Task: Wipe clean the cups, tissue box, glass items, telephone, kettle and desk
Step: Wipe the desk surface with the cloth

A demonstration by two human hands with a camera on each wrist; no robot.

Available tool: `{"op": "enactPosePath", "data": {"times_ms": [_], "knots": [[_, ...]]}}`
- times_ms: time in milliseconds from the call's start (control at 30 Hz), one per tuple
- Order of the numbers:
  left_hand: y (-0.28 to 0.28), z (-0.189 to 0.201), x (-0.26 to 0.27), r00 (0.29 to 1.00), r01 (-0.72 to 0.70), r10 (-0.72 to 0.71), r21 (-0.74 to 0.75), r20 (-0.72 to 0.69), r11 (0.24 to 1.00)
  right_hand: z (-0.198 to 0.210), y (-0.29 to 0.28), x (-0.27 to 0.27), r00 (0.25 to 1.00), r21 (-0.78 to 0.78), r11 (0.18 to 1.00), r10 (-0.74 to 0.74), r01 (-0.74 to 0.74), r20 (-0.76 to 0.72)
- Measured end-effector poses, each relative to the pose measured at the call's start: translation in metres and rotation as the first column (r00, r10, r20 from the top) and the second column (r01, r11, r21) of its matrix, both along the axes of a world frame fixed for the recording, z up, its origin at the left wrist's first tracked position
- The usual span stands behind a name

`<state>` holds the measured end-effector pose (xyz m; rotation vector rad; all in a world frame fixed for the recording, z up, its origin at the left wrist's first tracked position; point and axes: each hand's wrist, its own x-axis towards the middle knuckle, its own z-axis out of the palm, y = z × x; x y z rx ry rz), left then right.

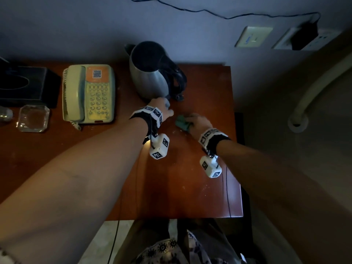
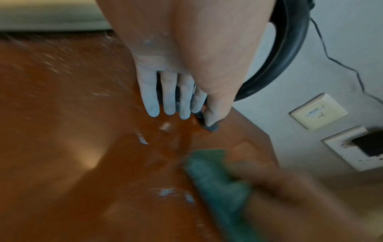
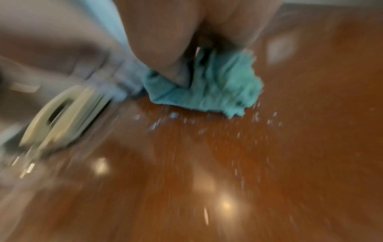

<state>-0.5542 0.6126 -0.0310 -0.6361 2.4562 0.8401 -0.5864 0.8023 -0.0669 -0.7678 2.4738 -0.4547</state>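
Bench [image 1: 190,187]: the brown top fills most of the head view; white flecks show around the middle and toward 3 o'clock, so I judge this patch is the one being wiped.
Kettle [image 1: 148,77]: steel, upright at 12 o'clock, black handle turned toward 3 o'clock.
Telephone [image 1: 89,94]: cream, at 10 o'clock, handset on its cradle.
Tissue box [image 1: 24,84]: dark, at 9 o'clock, beside the telephone.
Glass dish [image 1: 33,119]: at 9 o'clock, just in front of the tissue box.
Left hand [image 1: 162,109]: at the kettle's base, fingers [image 2: 170,98] straight and spread, holding nothing that I can see.
Right hand [image 1: 198,122]: fingers curled round the cloth, pressing it to the bench at 2 o'clock from centre.
Cloth [image 3: 217,88]: teal, bunched, flecks just ahead of it.
Doing it well: probably flatten the cloth, sweep flecks toward one edge in overlapping strokes, and steady the kettle so its base area gets wiped.
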Motion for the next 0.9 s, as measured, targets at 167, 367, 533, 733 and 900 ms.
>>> {"op": "enactPosePath", "data": {"times_ms": [167, 367, 533, 733, 900], "knots": [[-0.023, -0.001, 0.037, 0.996, 0.006, 0.012, -0.215, 0.084, 0.977, 0.007, 0.026, -0.037, 0.895, -0.093, 0.899, -0.435, 0.427, -0.094], [-0.033, -0.025, 0.086, 0.942, 0.170, -0.065, -0.299, 0.330, 0.939, 0.002, 0.048, -0.039, 0.783, 0.085, 0.779, -0.622, 0.621, -0.014], [-0.034, -0.045, 0.101, 0.927, 0.222, -0.112, -0.285, 0.357, 0.932, -0.007, 0.003, 0.005, 0.960, 0.074, 0.957, -0.280, 0.281, -0.019], [-0.033, -0.051, 0.105, 0.945, 0.216, -0.113, -0.326, 0.307, 0.921, -0.024, -0.040, 0.070, 0.990, 0.058, 0.988, 0.143, -0.143, 0.005], [-0.040, -0.050, 0.116, 0.964, 0.173, -0.098, -0.305, 0.247, 0.937, -0.011, -0.048, 0.059, 0.997, -0.049, 0.999, 0.026, -0.023, 0.073]]}}
